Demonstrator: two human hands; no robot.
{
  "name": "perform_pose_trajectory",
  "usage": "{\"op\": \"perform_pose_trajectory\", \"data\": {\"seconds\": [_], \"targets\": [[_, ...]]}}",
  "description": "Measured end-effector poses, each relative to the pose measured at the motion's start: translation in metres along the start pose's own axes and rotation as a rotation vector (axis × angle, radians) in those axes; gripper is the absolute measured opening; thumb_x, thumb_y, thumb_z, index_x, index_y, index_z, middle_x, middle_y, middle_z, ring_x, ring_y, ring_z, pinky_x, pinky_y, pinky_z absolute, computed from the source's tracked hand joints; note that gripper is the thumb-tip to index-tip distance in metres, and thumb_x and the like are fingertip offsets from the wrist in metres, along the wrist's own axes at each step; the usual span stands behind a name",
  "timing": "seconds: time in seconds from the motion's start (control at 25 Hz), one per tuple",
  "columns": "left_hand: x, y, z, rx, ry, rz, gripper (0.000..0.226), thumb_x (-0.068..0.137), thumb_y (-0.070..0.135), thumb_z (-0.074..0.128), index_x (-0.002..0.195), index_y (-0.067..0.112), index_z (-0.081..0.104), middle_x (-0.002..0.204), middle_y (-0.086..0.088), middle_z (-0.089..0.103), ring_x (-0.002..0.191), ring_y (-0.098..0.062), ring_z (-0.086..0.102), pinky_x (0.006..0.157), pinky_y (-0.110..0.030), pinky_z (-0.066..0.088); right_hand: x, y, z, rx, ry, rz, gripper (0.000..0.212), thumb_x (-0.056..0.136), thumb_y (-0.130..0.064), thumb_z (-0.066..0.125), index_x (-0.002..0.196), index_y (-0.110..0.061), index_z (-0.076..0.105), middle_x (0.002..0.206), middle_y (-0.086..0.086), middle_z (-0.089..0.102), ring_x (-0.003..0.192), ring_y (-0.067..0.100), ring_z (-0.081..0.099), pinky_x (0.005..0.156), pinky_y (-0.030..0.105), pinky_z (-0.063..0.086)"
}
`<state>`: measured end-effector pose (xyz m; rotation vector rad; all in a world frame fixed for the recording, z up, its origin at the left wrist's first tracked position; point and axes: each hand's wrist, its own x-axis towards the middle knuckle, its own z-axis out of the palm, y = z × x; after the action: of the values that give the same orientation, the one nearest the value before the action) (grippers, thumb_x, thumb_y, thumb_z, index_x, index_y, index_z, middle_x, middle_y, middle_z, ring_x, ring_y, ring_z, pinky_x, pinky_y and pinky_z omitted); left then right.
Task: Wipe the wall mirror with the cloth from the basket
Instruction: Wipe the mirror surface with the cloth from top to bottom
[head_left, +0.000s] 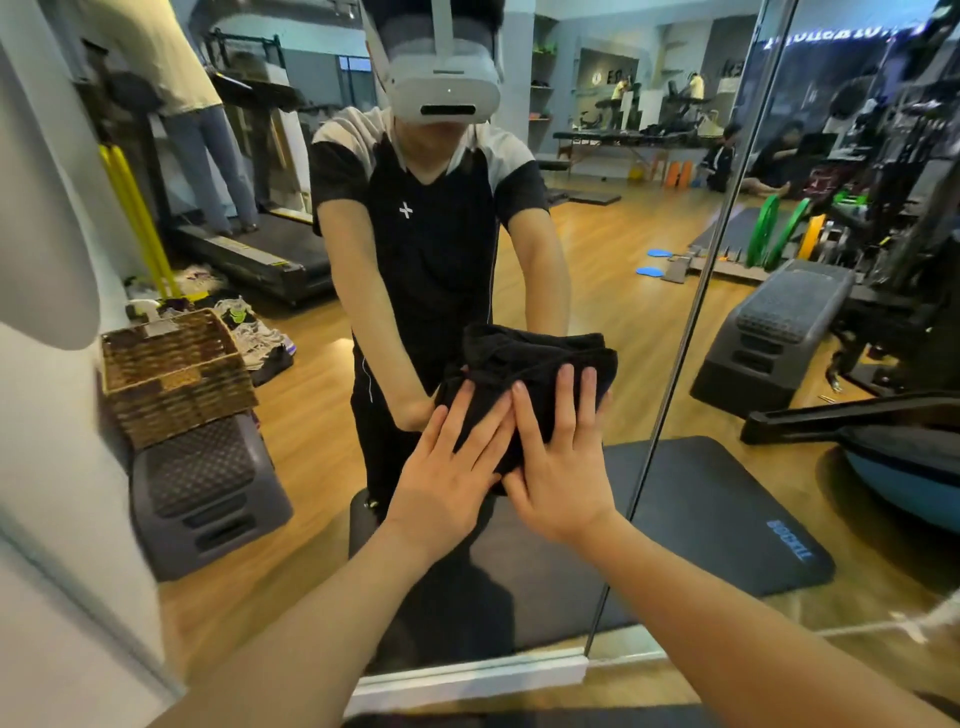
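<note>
Head view: we are reaching both arms forward and pressing a folded black cloth (530, 379) flat against the wall mirror (597, 270). Our left hand (447, 483) is lying on the cloth's lower left part with its fingers straight and spread, and our right hand (558, 467) is lying just beside it, fingers also straight and pointing upward; the two hands are touching at the index fingers, and neither is curling round the cloth. We are counting one cloth, two hands, and one woven basket (174, 374), which is sitting to the left on a dark grey step platform (208, 493) close to the white wall (52, 415). The mirror is made of two panes meeting at a slanted vertical seam right of the hands. In the glass we are seeing our reflection in a dark shirt and a white headset, a wooden floor (623, 291), a black mat (727, 519) below the cloth, a treadmill (249, 244), and gym equipment at the right.
</note>
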<state>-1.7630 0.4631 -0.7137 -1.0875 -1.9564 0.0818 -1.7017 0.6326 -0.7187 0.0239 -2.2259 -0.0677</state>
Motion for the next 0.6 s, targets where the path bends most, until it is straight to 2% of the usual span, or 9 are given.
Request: {"op": "perform_pose_trajectory", "data": {"seconds": [0.16,0.24,0.32,0.48,0.6], "targets": [[0.018,-0.033,-0.028,-0.041,0.000,-0.156,0.099,0.096,0.041,0.063,0.163,0.008,-0.002,0.172,-0.014,-0.005,0.157,-0.043,-0.007,0.129,-0.054,-0.001,0.067,-0.024,-0.022,0.013,0.116,-0.112,0.078,0.096,-0.035,0.054,0.162,-0.016,0.017,0.165,0.027,0.005,0.155,0.048,-0.004,0.121,0.074,0.008],[0.047,-0.049,-0.050,-0.102,0.063,-0.253,0.097,0.096,0.040,0.059,0.163,0.004,-0.001,0.171,-0.018,-0.006,0.156,-0.046,-0.007,0.128,-0.058,0.003,0.119,-0.020,-0.045,-0.020,0.218,-0.224,0.063,0.103,-0.027,0.050,0.161,-0.017,0.030,0.166,0.026,0.018,0.155,0.046,0.012,0.122,0.070,0.013],[0.088,-0.058,-0.075,-0.195,0.156,-0.305,0.090,0.093,0.034,0.055,0.162,0.002,0.007,0.170,-0.020,0.004,0.156,-0.048,-0.003,0.127,-0.061,0.005,0.163,-0.002,-0.073,-0.056,0.336,-0.276,0.052,0.106,-0.024,0.049,0.156,-0.015,0.042,0.162,0.025,0.032,0.152,0.044,0.025,0.124,0.065,0.016],[0.153,-0.044,-0.099,-0.211,0.241,-0.229,0.085,0.087,0.029,0.050,0.161,0.000,0.021,0.169,-0.018,0.017,0.155,-0.050,0.005,0.126,-0.064,0.003,0.182,0.044,-0.101,-0.088,0.437,-0.161,0.050,0.106,-0.021,0.054,0.154,-0.012,0.045,0.160,0.025,0.035,0.151,0.044,0.027,0.126,0.061,0.013],[0.156,-0.019,-0.088,-0.192,0.215,-0.116,0.085,0.085,0.028,0.049,0.161,0.002,0.021,0.170,-0.016,0.017,0.155,-0.049,0.007,0.125,-0.064,0.009,0.149,0.067,-0.095,-0.047,0.456,-0.044,0.050,0.104,-0.018,0.052,0.154,-0.010,0.046,0.160,0.027,0.032,0.151,0.047,0.026,0.122,0.067,0.020]]}}
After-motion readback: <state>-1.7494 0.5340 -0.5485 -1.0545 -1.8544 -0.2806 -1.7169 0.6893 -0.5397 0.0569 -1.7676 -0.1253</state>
